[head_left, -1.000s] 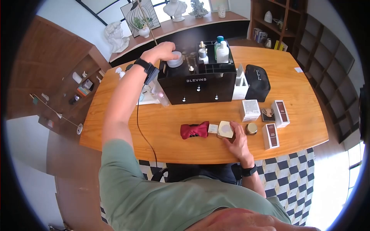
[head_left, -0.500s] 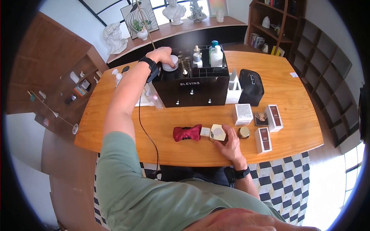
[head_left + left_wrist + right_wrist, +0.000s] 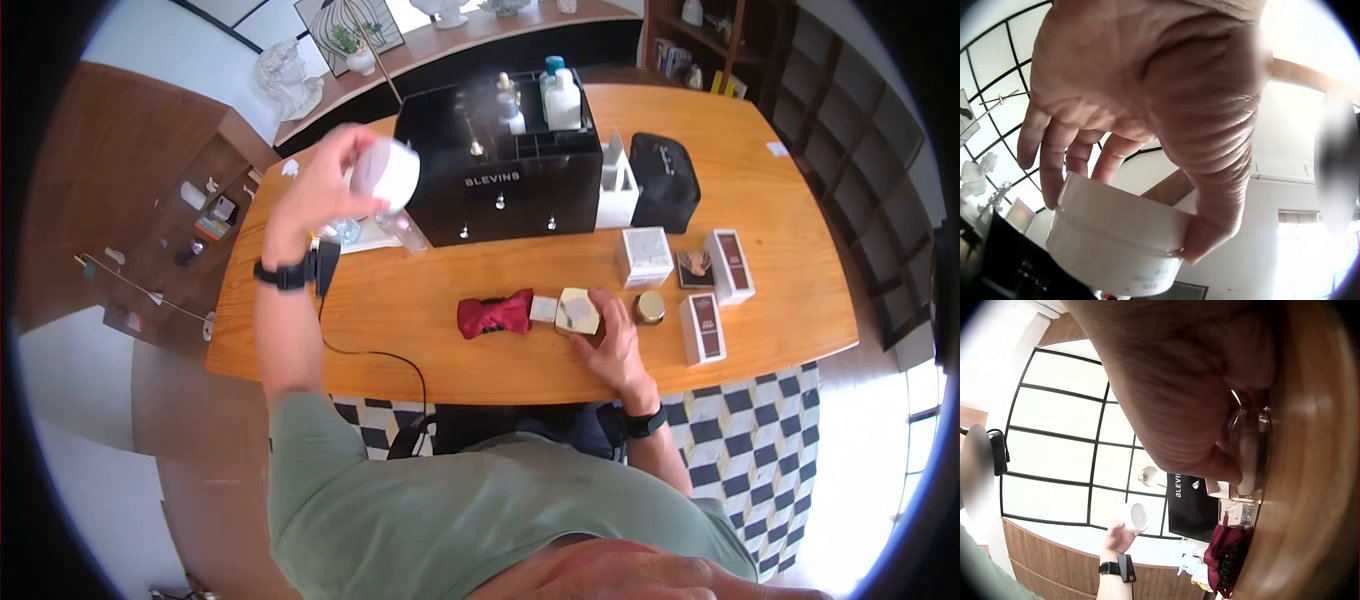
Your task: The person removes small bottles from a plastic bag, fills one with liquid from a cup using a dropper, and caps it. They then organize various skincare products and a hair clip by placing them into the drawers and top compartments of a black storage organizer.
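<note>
Two hands are in use. The left hand (image 3: 325, 188) is raised at the left side of the black organizer (image 3: 500, 195) marked BLEVINS; its grip pinches a white round jar (image 3: 388, 172) between thumb and fingertips, the jar tilted and off the desk (image 3: 790, 285). The right hand (image 3: 622, 355) lies by the near edge of the desk, its grip closed around a cream-topped container (image 3: 578, 311), thumb on the near side and fingers at its right. Just left of that container lies a small pale box (image 3: 543, 309), followed by a red bow (image 3: 496, 314). To the right of the hand stands a gold-lidded jar (image 3: 650, 307). Toward the right edge are a white box (image 3: 646, 257), a small dark square case (image 3: 695, 268) and two white boxes with dark red panels (image 3: 733, 267) (image 3: 704, 327), one farther from the near edge than the other. The organizer carries a white bottle (image 3: 564, 103) and a teal-capped bottle (image 3: 550, 85) in its far right compartment. A white holder (image 3: 617, 195) stands between the organizer and a black pouch (image 3: 665, 183). A black cable (image 3: 395, 357) crosses the near edge, left of the bow.
</note>
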Tool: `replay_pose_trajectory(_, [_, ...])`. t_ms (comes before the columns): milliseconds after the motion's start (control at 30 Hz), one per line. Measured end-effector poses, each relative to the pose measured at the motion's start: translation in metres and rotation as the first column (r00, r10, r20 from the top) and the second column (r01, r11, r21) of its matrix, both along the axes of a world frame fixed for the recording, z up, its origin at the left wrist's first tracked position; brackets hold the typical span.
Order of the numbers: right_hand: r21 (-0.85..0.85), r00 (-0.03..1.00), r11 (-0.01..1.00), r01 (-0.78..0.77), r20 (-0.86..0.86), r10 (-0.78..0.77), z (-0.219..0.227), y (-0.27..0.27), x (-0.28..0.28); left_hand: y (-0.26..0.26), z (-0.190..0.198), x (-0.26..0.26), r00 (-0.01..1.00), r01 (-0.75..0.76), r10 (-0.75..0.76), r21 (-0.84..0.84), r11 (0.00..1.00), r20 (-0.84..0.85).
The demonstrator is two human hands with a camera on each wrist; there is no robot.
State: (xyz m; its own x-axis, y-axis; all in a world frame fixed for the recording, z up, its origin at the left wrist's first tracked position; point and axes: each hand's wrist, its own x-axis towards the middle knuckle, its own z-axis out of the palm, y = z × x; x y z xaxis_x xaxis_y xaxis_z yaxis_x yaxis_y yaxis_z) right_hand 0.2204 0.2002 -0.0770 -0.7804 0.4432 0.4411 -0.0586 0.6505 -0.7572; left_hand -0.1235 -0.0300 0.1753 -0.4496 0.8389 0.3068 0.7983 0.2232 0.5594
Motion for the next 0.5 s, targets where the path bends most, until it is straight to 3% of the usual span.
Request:
replay_pose_trajectory(100, [-0.008, 0.999, 1.000, -0.017, 0.038, 0.018, -0.004, 0.001, 0.001, -0.035, -0.053, 0.038, 0.993, -0.046, 0.035, -0.097, 0.994, -0.109])
replay_pose_trajectory(267, [-0.041, 0.999, 0.999, -0.027, 0.029, 0.028, 0.001, 0.002, 0.004, -0.057, -0.127, 0.057, 0.993, -0.122, 0.116, -0.258, 0.958, -0.038])
replay_pose_trajectory(333, [-0.089, 0.998, 0.996, -0.002, 0.058, 0.007, 0.000, 0.001, 0.005, -0.056, -0.141, 0.061, 0.995, -0.090, 0.099, -0.305, 0.948, 0.013])
replay_pose_trajectory(400, [-0.140, 0.996, 0.990, -0.010, 0.087, 0.022, -0.002, 0.001, 0.005, -0.053, -0.150, 0.062, 0.989, -0.132, 0.096, -0.372, 0.919, -0.116])
replay_pose_trajectory(500, [-0.141, 0.997, 0.990, -0.005, 0.073, 0.015, -0.001, -0.002, 0.005, -0.052, -0.162, 0.060, 0.992, -0.123, 0.098, -0.392, 0.912, -0.083])
